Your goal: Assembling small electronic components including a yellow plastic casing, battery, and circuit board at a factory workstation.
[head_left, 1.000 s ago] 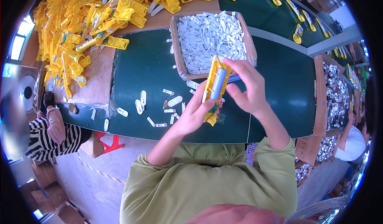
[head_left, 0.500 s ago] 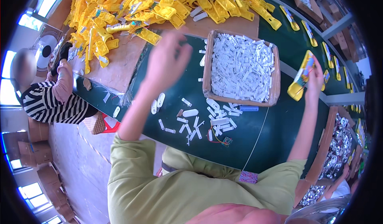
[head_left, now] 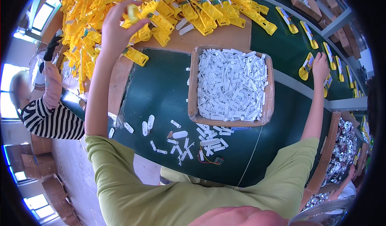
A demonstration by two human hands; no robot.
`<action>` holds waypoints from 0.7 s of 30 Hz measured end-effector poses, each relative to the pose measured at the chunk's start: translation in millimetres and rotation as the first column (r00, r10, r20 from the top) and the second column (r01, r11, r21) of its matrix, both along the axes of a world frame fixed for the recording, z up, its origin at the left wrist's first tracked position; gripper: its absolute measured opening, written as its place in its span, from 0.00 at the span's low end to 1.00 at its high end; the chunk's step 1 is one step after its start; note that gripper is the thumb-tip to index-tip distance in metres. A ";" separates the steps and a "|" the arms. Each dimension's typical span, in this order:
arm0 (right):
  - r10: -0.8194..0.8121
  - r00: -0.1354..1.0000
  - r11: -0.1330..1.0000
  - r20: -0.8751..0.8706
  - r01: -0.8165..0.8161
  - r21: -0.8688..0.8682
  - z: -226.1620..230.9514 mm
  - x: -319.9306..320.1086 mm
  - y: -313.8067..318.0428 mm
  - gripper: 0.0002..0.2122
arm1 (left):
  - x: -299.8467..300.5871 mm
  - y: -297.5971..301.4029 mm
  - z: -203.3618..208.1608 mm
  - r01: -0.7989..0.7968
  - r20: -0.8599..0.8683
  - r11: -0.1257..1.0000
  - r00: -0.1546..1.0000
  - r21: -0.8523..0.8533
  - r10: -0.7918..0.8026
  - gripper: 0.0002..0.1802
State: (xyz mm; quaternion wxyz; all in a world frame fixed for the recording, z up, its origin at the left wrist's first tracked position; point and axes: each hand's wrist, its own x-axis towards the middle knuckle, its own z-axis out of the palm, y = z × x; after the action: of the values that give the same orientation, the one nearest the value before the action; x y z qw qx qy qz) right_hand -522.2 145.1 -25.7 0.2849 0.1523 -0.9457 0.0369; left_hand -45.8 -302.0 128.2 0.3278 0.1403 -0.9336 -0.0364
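Observation:
At the far left, my left hand is over a heap of yellow plastic housings. Its thumb and fingers are closed round a yellow housing, which is blurred. Across on the right, my right hand is low over the green belt, fingers loosely stretched, nothing visible in them. Just left of those fingers lies a yellow housing with a white strip and wires, apart from the palm; whether a fingertip touches it I cannot tell. Another yellow housing is partly hidden behind my right wrist.
A cardboard box of small white plastic parts stands mid-table. Loose white parts and a small circuit board with wires lie nearer me. A metal rail borders the belt. A co-worker in a striped top is at left.
My left hand moved up and left to the heap and closed on a yellow housing. My right hand set its yellow housing on the belt and let go. The whole view shifted slightly.

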 end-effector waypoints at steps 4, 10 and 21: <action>0.754 0.649 0.575 0.099 -0.581 -0.576 88.0 171.0 -86.6 0.15 | 5.6 55.8 34.8 0.462 -0.462 0.796 0.846 0.391 -0.264 0.25; 0.987 -0.161 -0.122 -0.025 -0.626 -0.770 132.4 366.7 -141.3 0.30 | 9.8 157.0 42.5 0.441 -0.496 0.662 0.860 0.606 -0.119 0.34; 0.731 -0.576 0.004 -0.367 0.540 -0.841 121.5 449.9 -103.5 0.38 | 60.7 191.7 2.7 0.692 -0.566 -0.006 0.585 0.722 -0.581 0.34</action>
State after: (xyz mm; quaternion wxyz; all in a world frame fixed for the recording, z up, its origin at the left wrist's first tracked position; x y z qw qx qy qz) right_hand -72.3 41.6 95.8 -0.5909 0.3712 -0.1840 0.6923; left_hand 15.0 -110.3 130.9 0.1846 -0.1470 -0.6834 -0.6909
